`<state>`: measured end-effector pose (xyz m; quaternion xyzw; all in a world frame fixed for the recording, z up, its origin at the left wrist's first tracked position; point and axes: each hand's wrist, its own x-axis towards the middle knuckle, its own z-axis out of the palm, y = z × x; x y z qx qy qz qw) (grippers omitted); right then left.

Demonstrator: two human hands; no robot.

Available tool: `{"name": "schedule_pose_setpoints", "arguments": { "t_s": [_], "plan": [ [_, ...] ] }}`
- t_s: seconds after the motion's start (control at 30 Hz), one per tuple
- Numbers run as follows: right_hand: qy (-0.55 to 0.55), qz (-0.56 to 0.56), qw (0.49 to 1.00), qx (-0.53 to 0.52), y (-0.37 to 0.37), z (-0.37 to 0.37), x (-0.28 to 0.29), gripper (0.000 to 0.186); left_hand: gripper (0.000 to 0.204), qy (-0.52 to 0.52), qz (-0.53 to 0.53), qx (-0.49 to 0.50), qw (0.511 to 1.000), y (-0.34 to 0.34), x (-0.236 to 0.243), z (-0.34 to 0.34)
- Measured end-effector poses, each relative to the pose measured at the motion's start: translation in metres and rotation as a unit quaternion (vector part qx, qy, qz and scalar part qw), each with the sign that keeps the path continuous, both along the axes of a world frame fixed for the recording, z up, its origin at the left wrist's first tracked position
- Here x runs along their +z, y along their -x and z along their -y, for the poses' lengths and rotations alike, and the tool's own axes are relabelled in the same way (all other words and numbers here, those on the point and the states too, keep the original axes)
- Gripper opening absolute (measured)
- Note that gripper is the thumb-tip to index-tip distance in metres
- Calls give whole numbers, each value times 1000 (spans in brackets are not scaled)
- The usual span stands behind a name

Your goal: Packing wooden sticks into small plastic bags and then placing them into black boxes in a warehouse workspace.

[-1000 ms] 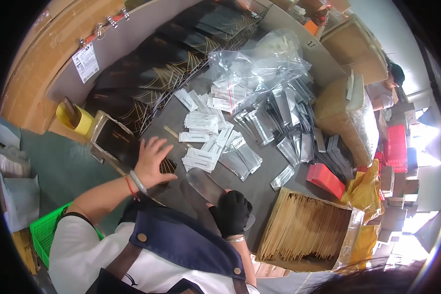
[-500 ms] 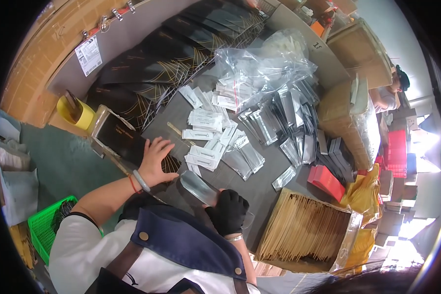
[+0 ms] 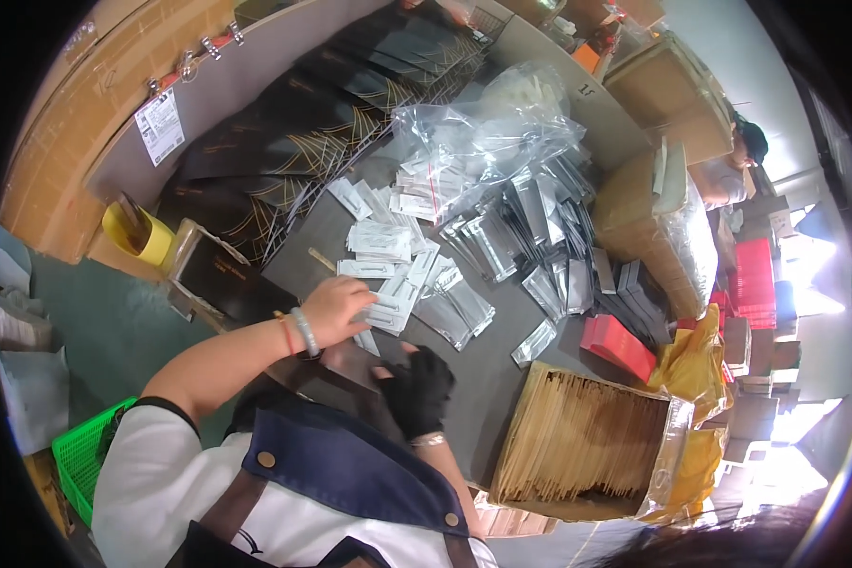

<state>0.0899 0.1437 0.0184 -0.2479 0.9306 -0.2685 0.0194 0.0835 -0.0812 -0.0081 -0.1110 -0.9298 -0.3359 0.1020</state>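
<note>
My left hand [image 3: 339, 310] reaches over the pile of flat white packets [image 3: 388, 305], thumb and fingers apart, fingertips at the pile's near-left edge. It wears a bracelet at the wrist. Close by to the right, my right hand [image 3: 420, 392] in a black fingerless glove hovers low over the dark table [image 3: 483, 402], thumb and forefinger apart and nothing visible between them. Beyond the white packets lie silvery flat packets [image 3: 454, 312] and a heap of dark, shiny sleeves [image 3: 554, 222].
A carton of upright brown cards [image 3: 587, 440] stands at right, beside red boxes [image 3: 620, 346]. Clear plastic bags [image 3: 492, 133] and black printed pouches [image 3: 275, 142] lie at the back. A yellow holder [image 3: 142, 232] is at left, a green basket [image 3: 90, 450] below. Another person [image 3: 729, 170] is far right.
My left hand has moved right, onto the white packets. The clear packet beside my right hand is no longer visible, and that hand has shifted slightly left and up. The view has shifted a little.
</note>
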Motion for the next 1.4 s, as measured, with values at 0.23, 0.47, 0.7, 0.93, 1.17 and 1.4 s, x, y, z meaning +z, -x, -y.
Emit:
{"name": "schedule_pose_setpoints", "arguments": {
  "t_s": [0.23,0.47,0.7,0.93,1.17,1.4],
  "plan": [
    [-4,-126,936,-328,-10,-163,6,35,5,174,-13,-19,984,50,-22,10],
    [-151,-6,871,-467,-39,-278,-6,29,7,50,-43,-107,992,103,-16,-58],
    [-223,80,860,-452,-35,-271,3,28,40,180,3,-160,971,144,-22,-94],
    [-192,53,842,-502,-35,-256,1,21,47,161,-1,-131,978,144,-17,-93],
    [-160,42,820,-548,-41,-256,0,16,36,122,-89,-130,980,135,-19,-93],
    [-78,-84,870,-479,-40,-236,34,16,15,-90,164,-137,973,29,29,-49]
  ]
}}
